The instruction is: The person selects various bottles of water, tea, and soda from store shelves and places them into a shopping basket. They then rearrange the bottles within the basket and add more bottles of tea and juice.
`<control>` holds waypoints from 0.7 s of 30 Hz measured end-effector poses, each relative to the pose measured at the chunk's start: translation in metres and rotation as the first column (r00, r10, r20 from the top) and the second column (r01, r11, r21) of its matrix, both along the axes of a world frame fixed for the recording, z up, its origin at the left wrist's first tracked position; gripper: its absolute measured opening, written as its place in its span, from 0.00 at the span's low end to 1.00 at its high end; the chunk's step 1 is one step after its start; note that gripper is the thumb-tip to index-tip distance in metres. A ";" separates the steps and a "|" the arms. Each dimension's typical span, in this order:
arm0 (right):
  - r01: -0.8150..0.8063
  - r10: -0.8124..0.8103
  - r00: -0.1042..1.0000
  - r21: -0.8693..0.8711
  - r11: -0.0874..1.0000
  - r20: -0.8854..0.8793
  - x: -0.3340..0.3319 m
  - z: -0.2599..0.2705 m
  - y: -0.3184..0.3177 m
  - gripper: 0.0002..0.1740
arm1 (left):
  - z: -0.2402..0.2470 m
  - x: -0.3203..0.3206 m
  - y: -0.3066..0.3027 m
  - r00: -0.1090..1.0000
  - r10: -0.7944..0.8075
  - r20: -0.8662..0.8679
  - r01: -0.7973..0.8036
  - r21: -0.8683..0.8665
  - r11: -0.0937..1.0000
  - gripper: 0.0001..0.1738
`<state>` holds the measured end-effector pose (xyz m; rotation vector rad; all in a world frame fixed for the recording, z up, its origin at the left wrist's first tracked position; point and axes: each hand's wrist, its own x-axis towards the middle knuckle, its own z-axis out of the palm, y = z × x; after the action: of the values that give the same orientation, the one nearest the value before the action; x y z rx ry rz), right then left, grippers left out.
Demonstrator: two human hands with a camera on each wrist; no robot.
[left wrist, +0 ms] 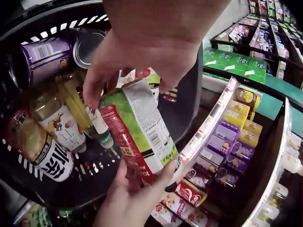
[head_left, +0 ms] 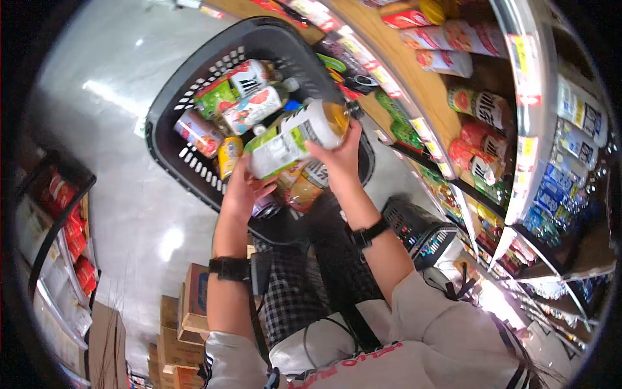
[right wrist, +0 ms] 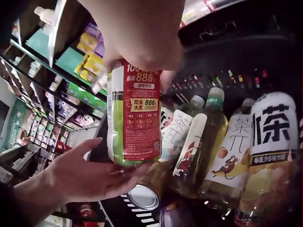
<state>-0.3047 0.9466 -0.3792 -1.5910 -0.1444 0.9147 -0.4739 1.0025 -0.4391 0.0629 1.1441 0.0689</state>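
A large bottle with a white, green and red label [head_left: 282, 144] [left wrist: 142, 130] [right wrist: 136, 116] lies tilted above the black basket [head_left: 155, 139]. My right hand [head_left: 340, 155] [left wrist: 135, 196] [right wrist: 137, 35] grips it near the cap end, the thumb across its side. At its base is my left hand [head_left: 241, 194] [left wrist: 147, 52] [right wrist: 85, 175]; in the right wrist view its fingers lie nearly straight against the bottom, the thumb apart. Beneath, the basket holds several drinks, among them a yellow can [head_left: 229, 157] and a purple can [left wrist: 46, 56].
Shelves of drinks [head_left: 479, 110] run along the right side, with price tags on their edges. A second basket [head_left: 421, 233] stands at the lower right. Cardboard boxes [head_left: 178, 350] are stacked at the lower left, near a rack with red packs [head_left: 71, 220].
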 end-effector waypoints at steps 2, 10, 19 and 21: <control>-0.071 0.063 0.992 0.068 0.995 0.106 0.008 0.020 -0.025 0.48 | 0.038 0.020 0.004 0.985 -0.047 0.167 0.058 -0.061 0.996 0.32; -0.101 0.187 0.970 0.442 0.891 -0.156 0.072 0.078 -0.095 0.49 | 0.073 0.073 -0.045 0.953 0.053 0.298 -0.130 0.243 0.961 0.29; -0.054 0.014 0.973 -0.171 0.984 -0.229 0.131 0.139 -0.121 0.44 | 0.105 0.135 -0.074 0.883 -0.233 0.407 -0.188 0.763 0.618 0.53; -0.118 0.108 0.974 -0.041 0.992 -0.198 0.155 0.130 -0.146 0.42 | 0.102 0.148 -0.082 0.887 -0.353 0.299 -0.103 0.872 0.479 0.54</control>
<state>-0.1498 0.8006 -0.2495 -1.5428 -0.0737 1.1672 -0.3260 0.9201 -0.3373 1.0318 0.5148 0.5220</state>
